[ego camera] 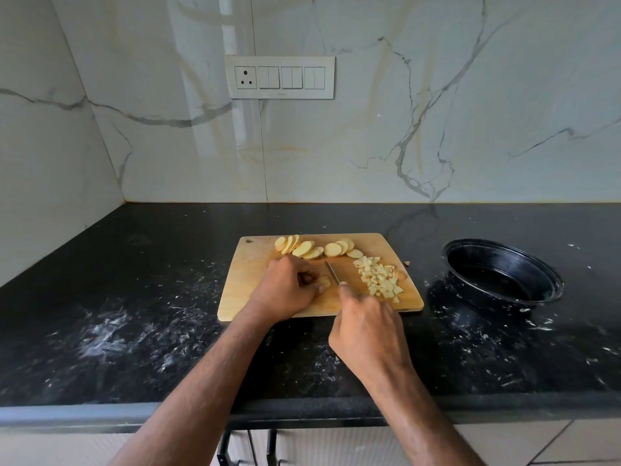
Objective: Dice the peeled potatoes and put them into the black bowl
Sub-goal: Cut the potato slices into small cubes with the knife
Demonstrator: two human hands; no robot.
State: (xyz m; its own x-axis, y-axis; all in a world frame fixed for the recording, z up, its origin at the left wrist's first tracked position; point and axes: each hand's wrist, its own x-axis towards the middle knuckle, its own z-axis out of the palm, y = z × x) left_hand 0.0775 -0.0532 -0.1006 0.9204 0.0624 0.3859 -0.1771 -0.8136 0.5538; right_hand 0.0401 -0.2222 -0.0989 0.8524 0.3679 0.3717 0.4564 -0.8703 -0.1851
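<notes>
A wooden cutting board [248,280] lies on the black counter. Round potato slices [316,248] are fanned along its far edge. A pile of diced potato [379,279] sits on its right side. My left hand [289,290] holds down a few slices [324,281] with curled fingers near the board's middle. My right hand [368,331] grips a knife handle; the blade [332,272] points away from me, beside the held slices. The black bowl [504,274] stands to the right of the board; nothing shows inside it.
The counter [134,331] is dusted with white smears. A marble wall with a switch panel [279,77] rises behind. One small potato bit [407,263] lies just off the board's right edge. Cabinet handles [223,449] show below the counter's front edge.
</notes>
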